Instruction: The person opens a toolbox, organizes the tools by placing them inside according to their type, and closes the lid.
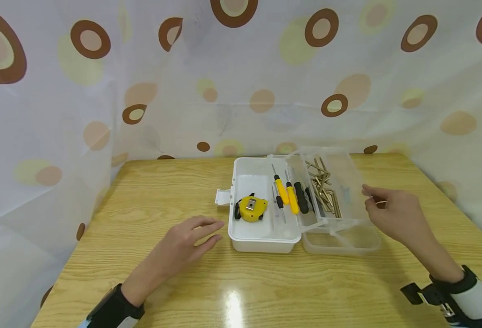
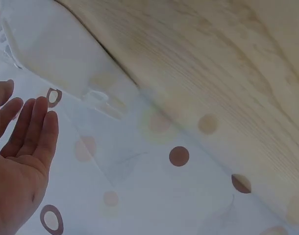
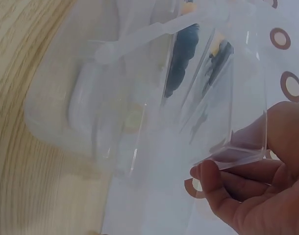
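A white toolbox [image 1: 261, 239] stands open mid-table, holding a yellow tape measure [image 1: 251, 208], two yellow screwdrivers [image 1: 282, 189] and a black-handled one [image 1: 301, 198]. A clear tray [image 1: 343, 182] with several brass-coloured metal pieces [image 1: 324, 189] sits tilted over the box's right side. My right hand [image 1: 388, 212] pinches the tray's right edge; in the right wrist view my fingers [image 3: 213, 178] and thumb clamp the clear plastic edge [image 3: 237, 156]. Palm down, my left hand [image 1: 187, 241] rests on the table just left of the box with straight fingers [image 2: 37, 127], holding nothing.
The box's clear lid [image 1: 343, 241] lies open on the wooden table [image 1: 150, 196] to the right of the box, under the tray. A white latch [image 1: 222, 197] sticks out on the box's left. A spotted curtain [image 1: 241, 91] closes in the back and sides.
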Tool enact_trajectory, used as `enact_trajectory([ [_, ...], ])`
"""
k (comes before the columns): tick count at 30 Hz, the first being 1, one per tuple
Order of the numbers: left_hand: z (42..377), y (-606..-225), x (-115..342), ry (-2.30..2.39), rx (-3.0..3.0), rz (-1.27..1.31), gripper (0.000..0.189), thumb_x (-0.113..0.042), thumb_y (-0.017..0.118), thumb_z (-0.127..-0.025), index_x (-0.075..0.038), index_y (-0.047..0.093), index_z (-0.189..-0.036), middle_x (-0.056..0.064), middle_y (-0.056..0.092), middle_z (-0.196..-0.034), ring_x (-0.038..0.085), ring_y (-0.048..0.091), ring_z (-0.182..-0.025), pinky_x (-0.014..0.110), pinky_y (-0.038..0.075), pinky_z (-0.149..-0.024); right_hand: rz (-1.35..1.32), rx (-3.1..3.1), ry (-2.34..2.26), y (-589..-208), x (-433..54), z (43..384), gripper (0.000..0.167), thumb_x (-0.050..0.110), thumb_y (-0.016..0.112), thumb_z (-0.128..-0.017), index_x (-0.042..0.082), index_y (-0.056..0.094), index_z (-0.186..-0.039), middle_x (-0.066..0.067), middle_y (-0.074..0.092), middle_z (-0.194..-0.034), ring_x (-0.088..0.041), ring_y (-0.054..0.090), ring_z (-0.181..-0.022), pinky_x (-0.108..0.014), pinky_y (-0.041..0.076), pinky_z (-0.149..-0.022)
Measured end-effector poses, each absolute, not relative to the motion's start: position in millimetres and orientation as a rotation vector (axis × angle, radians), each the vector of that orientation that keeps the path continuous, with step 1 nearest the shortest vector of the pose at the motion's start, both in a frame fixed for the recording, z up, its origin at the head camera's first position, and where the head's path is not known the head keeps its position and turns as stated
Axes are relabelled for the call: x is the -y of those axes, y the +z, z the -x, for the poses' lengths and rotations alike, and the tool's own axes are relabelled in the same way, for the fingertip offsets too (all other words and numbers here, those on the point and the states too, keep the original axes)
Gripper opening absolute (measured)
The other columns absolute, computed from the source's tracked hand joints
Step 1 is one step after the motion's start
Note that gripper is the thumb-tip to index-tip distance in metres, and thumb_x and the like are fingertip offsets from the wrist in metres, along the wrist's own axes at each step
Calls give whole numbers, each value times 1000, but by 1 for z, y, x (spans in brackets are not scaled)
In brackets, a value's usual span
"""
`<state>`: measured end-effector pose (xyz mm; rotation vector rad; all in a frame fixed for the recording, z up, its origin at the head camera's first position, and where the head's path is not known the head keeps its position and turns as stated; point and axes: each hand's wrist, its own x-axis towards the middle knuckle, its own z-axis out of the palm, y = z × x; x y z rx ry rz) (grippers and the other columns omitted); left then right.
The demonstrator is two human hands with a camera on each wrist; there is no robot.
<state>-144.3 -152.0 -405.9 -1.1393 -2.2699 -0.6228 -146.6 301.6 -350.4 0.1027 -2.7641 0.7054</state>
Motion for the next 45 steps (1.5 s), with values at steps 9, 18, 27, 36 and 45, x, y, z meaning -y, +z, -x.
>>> enact_trajectory([
  [9, 150, -412, 134, -735, 2305, 1098, 19, -7, 82, -85, -7, 82, -104, 2, 74, -91, 8, 71, -78, 12, 55, -70, -81, 2714, 725, -347, -295, 151, 33, 18, 61, -99, -2, 73, -123, -25, 77, -102, -6, 64, -65, -23, 44, -51],
  [18, 145, -402, 129, -715, 2407, 1060, 15, -9, 79, -89, -5, 82, -103, 2, 76, -90, 8, 70, -74, 11, 53, -65, -134, 2677, 682, -332, -282, 151, 28, 15, 66, -96, 1, 76, -118, -20, 78, -90, -11, 66, -68, -23, 42, -55],
  [27, 143, -386, 127, -734, 2467, 995, 16, -15, 75, -94, -7, 80, -107, 3, 80, -97, 9, 73, -76, 19, 57, -64, -280, 2827, 648, -305, -236, 152, 30, 11, 56, -98, 0, 75, -119, -7, 69, -66, -10, 42, -51, -26, 27, -49],
  [36, 151, -347, 81, -672, 2048, 1058, 18, -17, 82, -88, -11, 81, -104, 1, 75, -93, 9, 65, -73, 17, 47, -59, -543, 2876, 328, -289, -209, 157, 30, -5, 52, -89, -7, 76, -108, -28, 75, -106, -12, 34, -50, -27, 27, -51],
  [45, 161, -345, 45, -471, 2050, 1158, 15, -21, 77, -93, -17, 83, -106, -1, 75, -101, 13, 70, -83, 22, 54, -71, -637, 2813, 248, -291, -207, 156, 37, -8, 52, -91, 13, 49, -61, 4, 31, -55, -12, 27, -54, -28, 24, -52],
])
